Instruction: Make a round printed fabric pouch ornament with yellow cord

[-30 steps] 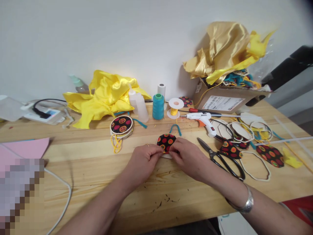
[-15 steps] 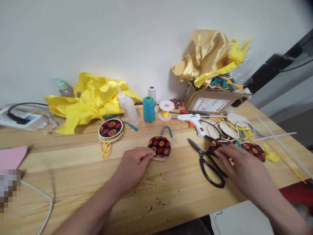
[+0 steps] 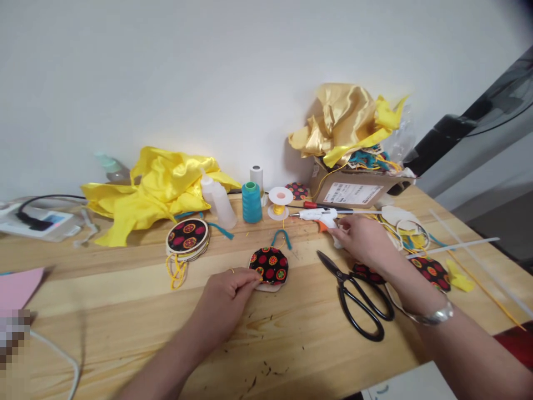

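Note:
My left hand (image 3: 230,294) pinches the lower left edge of a round black fabric patch (image 3: 270,265) with red and orange flower dots. A pale backing piece shows under the patch, and a teal cord (image 3: 287,239) sticks out above it. My right hand (image 3: 364,239) is closed round the handle of a white hot glue gun (image 3: 318,214), which lies on the table with its nozzle to the left. Fingers hide most of the handle. Black-handled scissors (image 3: 350,291) lie open between the two hands.
Behind stand a teal thread cone (image 3: 252,204), a yellow cord spool (image 3: 280,195) and a squeeze bottle (image 3: 222,204). Yellow satin (image 3: 154,189) and a patterned hoop (image 3: 187,237) are at left. A cardboard box (image 3: 353,189) of fabric stands back right, near clear sticks (image 3: 466,244).
My right hand has moved from beside the scissors handles forward and left to the glue gun's handle. My left hand keeps its pinch on the patch. The view has tilted up slightly.

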Demonstrator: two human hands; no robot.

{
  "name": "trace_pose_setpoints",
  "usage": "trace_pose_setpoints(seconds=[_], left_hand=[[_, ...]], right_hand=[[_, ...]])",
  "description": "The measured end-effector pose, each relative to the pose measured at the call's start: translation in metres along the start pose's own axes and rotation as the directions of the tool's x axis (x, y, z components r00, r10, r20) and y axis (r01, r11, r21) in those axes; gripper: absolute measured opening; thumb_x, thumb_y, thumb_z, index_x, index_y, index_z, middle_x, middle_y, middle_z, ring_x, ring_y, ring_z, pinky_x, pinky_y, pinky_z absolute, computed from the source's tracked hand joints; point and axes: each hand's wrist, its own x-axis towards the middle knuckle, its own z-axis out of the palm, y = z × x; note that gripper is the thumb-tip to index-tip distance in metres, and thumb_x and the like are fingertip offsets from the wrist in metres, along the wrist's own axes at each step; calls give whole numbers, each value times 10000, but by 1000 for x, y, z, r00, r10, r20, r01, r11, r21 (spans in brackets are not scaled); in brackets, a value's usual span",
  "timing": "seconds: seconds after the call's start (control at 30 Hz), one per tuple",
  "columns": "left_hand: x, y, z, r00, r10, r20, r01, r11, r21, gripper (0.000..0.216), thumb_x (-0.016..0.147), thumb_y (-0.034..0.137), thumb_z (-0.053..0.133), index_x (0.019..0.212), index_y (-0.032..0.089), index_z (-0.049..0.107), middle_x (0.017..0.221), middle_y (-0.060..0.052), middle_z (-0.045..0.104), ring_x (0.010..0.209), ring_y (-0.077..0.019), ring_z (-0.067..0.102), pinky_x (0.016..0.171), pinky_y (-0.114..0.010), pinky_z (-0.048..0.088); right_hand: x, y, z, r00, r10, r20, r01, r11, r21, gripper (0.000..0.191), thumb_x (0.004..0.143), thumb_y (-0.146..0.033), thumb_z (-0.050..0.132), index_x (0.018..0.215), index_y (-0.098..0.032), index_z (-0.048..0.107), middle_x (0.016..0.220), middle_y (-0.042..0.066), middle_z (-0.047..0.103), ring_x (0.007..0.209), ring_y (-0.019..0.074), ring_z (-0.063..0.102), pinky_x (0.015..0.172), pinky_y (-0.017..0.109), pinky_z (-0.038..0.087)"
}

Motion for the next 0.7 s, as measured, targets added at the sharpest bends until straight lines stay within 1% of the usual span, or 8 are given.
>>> trace_pose_setpoints(seconds=[0.07, 0.17, 0.27, 0.4, 0.53, 0.7], left_hand=[[0, 0, 0, 1000, 10, -4, -10, 1000, 1, 226, 815, 228, 492, 838, 256, 715, 908, 5, 728, 835, -173, 656, 768, -291, 498], [0, -1, 0, 1000, 17, 1, -17, 1000, 0, 232, 816, 218, 487, 834, 252, 716, 907, -2, 728, 837, -171, 656, 765, -284, 496], [1, -1, 0, 1000, 11, 0, -11, 1000, -4, 233, 816, 213, 485, 840, 248, 714, 920, -5, 726, 847, -168, 652, 778, -279, 490], [0, 0, 0, 1000, 7, 9, -7, 1000, 7, 237, 821, 217, 478, 841, 235, 713, 919, -14, 726, 849, -167, 651, 779, -276, 487], [0, 0, -1, 1000, 7, 11, -7, 1000, 16, 236, 821, 222, 477, 835, 237, 712, 914, -10, 726, 849, -170, 650, 775, -278, 487], [0, 2, -2, 1000, 3, 7, -3, 1000, 3, 236, 819, 222, 480, 827, 245, 714, 901, 0, 729, 839, -171, 653, 759, -277, 492]], right_hand=[[9, -6, 4, 999, 8, 51, -6, 999, -47, 375, 802, -471, 449, 817, -146, 636, 822, 129, 668, 739, 238, 610, 590, 292, 368], [18, -9, 6, 994, 10, 106, -1, 996, -87, 332, 814, -408, 448, 823, -134, 635, 861, 151, 664, 789, 235, 609, 625, 288, 373], [22, -8, 5, 991, 6, 137, 6, 996, -87, 263, 807, -317, 453, 819, -137, 644, 860, 147, 671, 805, 227, 612, 624, 280, 369], [24, -6, 1, 984, -5, 181, 17, 998, -67, 215, 755, -275, 482, 795, -147, 650, 823, 127, 677, 758, 215, 617, 566, 266, 351], [27, -5, 2, 980, -13, 199, 23, 999, -46, 211, 701, -291, 517, 780, -146, 648, 819, 125, 673, 750, 226, 612, 543, 267, 341], [26, -6, 2, 982, 17, 190, -16, 1000, -6, 232, 694, -312, 500, 757, -141, 642, 773, 121, 658, 706, 223, 602, 514, 263, 331]])
